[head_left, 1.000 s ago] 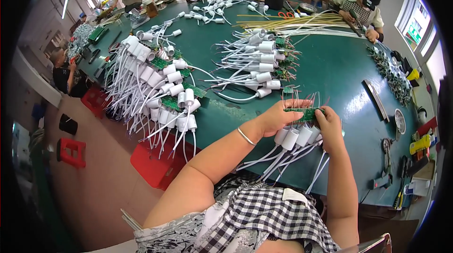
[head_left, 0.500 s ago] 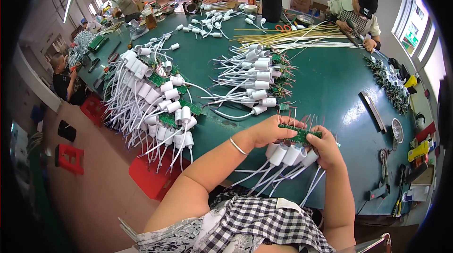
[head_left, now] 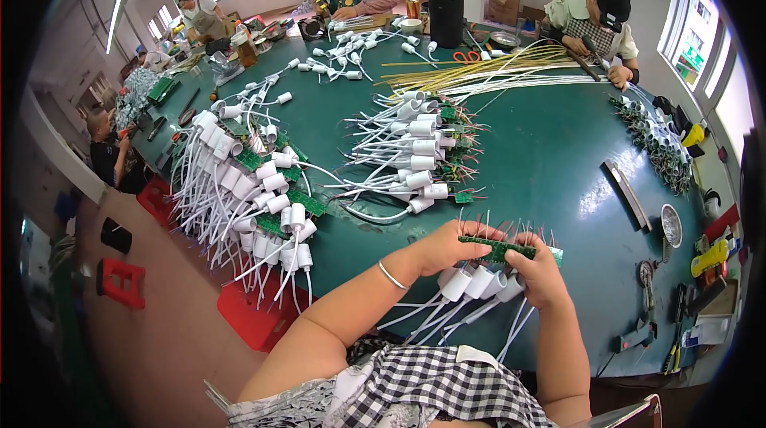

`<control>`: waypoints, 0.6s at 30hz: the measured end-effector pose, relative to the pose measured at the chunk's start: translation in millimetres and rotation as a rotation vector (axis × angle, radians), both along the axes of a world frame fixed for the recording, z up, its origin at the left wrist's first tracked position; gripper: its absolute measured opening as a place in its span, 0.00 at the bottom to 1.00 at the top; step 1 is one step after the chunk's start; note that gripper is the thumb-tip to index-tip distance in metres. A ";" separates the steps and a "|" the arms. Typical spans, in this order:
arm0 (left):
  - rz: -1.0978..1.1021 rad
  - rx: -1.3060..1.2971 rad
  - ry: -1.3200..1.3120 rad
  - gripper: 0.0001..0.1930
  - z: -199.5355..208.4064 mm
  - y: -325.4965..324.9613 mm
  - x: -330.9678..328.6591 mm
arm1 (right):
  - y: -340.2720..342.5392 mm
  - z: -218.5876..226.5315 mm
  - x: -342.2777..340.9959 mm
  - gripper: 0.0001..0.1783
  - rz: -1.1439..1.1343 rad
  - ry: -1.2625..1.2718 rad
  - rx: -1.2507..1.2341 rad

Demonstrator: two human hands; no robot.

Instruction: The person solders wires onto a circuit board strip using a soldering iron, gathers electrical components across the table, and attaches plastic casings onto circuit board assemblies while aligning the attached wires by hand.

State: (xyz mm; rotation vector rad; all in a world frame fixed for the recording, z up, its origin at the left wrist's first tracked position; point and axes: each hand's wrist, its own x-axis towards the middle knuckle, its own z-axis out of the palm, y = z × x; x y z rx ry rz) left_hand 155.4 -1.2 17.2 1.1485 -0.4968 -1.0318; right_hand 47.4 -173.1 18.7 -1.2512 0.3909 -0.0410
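Note:
A narrow green circuit board strip (head_left: 496, 251) is held up over the near part of the table, with thin wires standing along its far side. My left hand (head_left: 448, 251) pinches its left part, thumb on the near face. My right hand (head_left: 541, 270) grips the right part, its thumb also pressing on the board. Several white cylindrical lamp sockets (head_left: 479, 281) hang beneath the strip, and their white cables (head_left: 431, 318) trail toward me. My fingers hide parts of the board and the wire joints.
Beyond my hands lies a row of sockets with boards (head_left: 421, 147); a larger heap (head_left: 239, 181) covers the left edge. A metal bar (head_left: 626, 195), a mesh strainer (head_left: 671, 225) and hand tools (head_left: 646, 300) lie right. Co-workers (head_left: 602, 21) sit across the table.
The whole view has shifted slightly, so the table's contents appear lower and further left. Both hands keep their hold on the circuit board strip, with little visible change in grip.

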 end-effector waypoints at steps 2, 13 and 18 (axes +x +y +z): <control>0.001 -0.053 -0.179 0.18 1.4 -0.4 1.6 | 5.9 19.2 -4.8 0.15 0.038 0.003 0.035; 0.398 0.246 -0.619 0.12 -12.7 -18.3 -21.0 | 11.6 -4.5 7.9 0.09 -0.025 0.080 -0.275; 0.517 0.323 -0.775 0.11 -16.2 -29.7 -20.2 | 18.4 -15.4 21.7 0.10 -0.128 0.164 -0.495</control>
